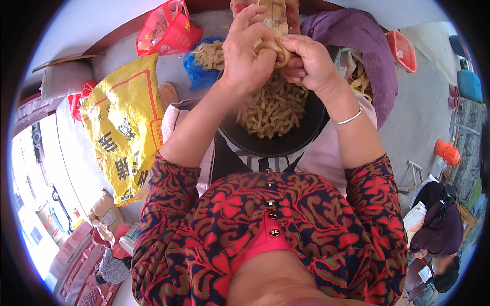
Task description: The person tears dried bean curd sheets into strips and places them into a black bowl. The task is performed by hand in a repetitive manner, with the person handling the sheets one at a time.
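My left hand (pixel 247 58) and my right hand (pixel 309 64) meet at the top centre, both closed on a curled tan strip (pixel 268 48), with my left index finger raised. Just beyond them lies a worn wooden board (pixel 275 15). Below my hands, between my knees, a black basin (pixel 236 136) holds a heap of short tan cut pieces (pixel 270 109). Right of it, longer tan strips (pixel 360 76) show inside a purple sack (pixel 375 66).
A blue bag (pixel 196 69) of pieces, a red bag (pixel 162 28) and a yellow sack (pixel 120 132) lie left. An orange tub (pixel 400 51) and orange bucket (pixel 448 151) are right. Another person (pixel 434 224) is at lower right, another (pixel 112 265) at lower left.
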### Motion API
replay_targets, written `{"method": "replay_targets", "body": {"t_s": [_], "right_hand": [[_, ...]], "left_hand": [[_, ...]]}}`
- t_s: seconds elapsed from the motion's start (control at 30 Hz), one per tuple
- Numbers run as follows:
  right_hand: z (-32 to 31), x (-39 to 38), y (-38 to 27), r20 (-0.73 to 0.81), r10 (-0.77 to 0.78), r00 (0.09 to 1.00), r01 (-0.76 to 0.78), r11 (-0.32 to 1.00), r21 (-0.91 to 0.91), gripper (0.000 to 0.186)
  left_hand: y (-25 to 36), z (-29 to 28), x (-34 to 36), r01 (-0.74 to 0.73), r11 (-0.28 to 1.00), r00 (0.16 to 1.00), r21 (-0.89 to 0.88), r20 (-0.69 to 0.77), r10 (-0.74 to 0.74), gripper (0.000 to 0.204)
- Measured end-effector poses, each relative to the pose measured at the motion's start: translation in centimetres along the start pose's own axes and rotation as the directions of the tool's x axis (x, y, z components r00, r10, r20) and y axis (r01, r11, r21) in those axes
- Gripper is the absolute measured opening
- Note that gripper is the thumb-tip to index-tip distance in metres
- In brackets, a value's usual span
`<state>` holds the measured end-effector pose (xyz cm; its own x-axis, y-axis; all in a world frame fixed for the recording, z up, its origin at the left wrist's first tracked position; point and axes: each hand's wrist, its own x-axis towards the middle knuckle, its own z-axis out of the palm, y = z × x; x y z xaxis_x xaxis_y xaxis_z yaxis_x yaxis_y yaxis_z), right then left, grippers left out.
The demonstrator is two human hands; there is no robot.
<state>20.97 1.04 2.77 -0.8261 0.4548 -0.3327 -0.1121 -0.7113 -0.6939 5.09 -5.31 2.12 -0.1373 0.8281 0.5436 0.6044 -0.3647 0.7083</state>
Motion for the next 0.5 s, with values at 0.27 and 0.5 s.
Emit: {"method": "replay_targets", "body": {"t_s": [0.27,0.5], "right_hand": [[-0.3,-0.4,-0.7,0.009,-0.278,0.961,0.249,0.844,-0.475,0.016],[-2.0,-0.5,-0.8,0.029,-0.216,0.976,0.206,0.874,-0.439,0.021]], "left_hand": [[0.5,-0.3,-0.2,0.254,0.94,0.966,-0.225,0.105,-0.236,0.014],[-0.2,-0.6,0.2,0.456,0.875,0.885,-0.165,0.192,-0.425,0.005]]}}
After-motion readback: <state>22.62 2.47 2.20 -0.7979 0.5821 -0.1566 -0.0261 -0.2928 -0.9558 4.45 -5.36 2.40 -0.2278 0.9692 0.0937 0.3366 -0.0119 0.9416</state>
